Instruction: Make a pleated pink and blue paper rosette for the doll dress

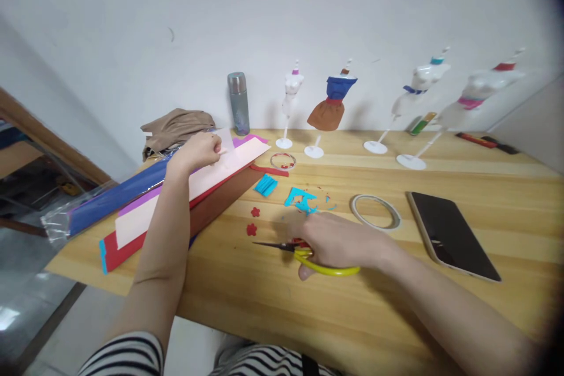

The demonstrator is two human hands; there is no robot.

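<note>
My left hand [205, 150] is closed over the stack of crepe paper, its fingers pinched on a thin pale translucent sheet [227, 141]. Under it lie a pale pink strip [249, 154], a red strip [111, 255] and a brown strip [224, 188]. My right hand [330, 238] grips scissors [328, 271] with yellow handles, blades pointing left just above the table. Left of the blades are two small red flower cut-outs [251, 230]. A folded blue paper piece [266, 185] and blue scraps [301, 197] lie beyond the right hand.
White mannequins [292, 91] stand along the wall, one in a blue top and brown skirt [328, 113]. A flask [238, 104] and brown cloth [176, 128] are at the back left. A tape roll [355, 210] and phone [453, 235] lie to the right.
</note>
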